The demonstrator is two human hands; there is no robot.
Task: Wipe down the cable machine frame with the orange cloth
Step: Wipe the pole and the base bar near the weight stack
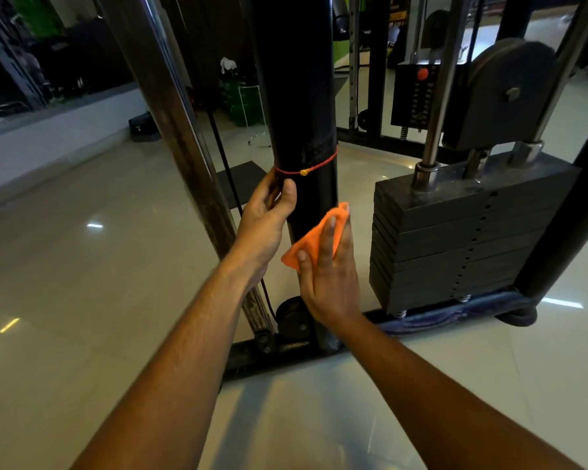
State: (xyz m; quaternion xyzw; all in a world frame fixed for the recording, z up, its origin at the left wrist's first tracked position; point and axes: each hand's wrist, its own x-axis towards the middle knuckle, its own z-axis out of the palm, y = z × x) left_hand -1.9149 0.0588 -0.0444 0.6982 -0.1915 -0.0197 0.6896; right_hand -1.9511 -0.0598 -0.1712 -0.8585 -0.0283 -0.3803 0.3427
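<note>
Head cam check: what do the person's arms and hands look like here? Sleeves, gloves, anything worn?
Both forearms are bare to the bottom edge of the picture: no sleeves in view. The left hand and right hand are ungloved, with no rings or watch visible. No bands, tape or markings show on either arm.

Open floor lies left of the thick black upright post [296, 96]; the stacked dark weight plates [455, 239] block the right side.

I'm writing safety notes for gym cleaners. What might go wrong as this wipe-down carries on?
The left hand grips the black post just under a red string; wiping upward, the orange cloth might snag it. The right hand works close to the weight stack, so knuckles could bump it.
</note>
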